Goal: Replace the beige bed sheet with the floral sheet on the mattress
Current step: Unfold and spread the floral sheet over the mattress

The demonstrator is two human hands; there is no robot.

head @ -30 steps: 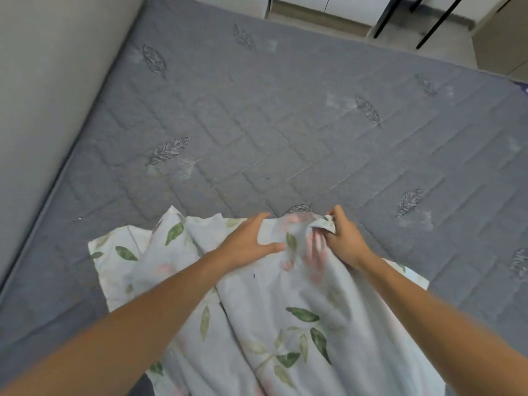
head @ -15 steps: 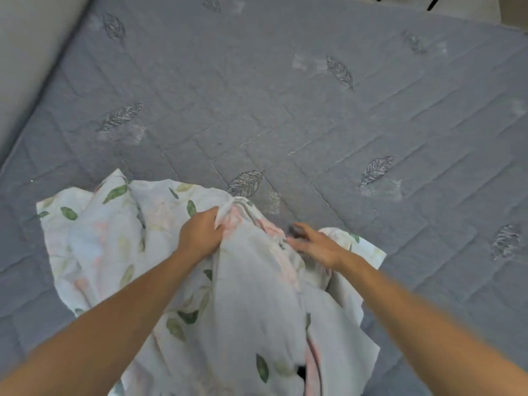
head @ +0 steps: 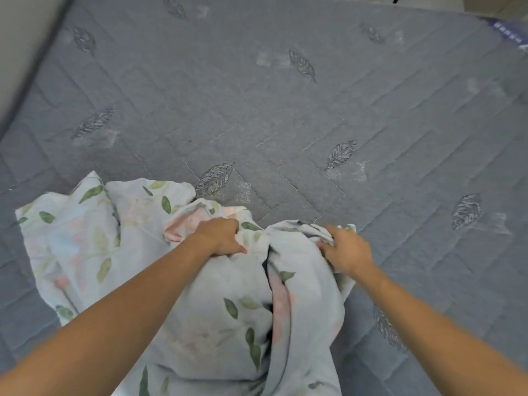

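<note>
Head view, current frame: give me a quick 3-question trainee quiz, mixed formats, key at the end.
1. True or false: the floral sheet is already spread flat over the whole mattress.
2. Multiple choice: what is the left hand doing? A) resting flat on bare mattress B) gripping bunched sheet fabric C) hanging free of everything
3. Fill in: the right hand grips a bunched fold of the ____.

Key
1. False: it lies bunched at the near edge, and most of the grey quilted mattress is bare.
2. B
3. floral sheet
</note>
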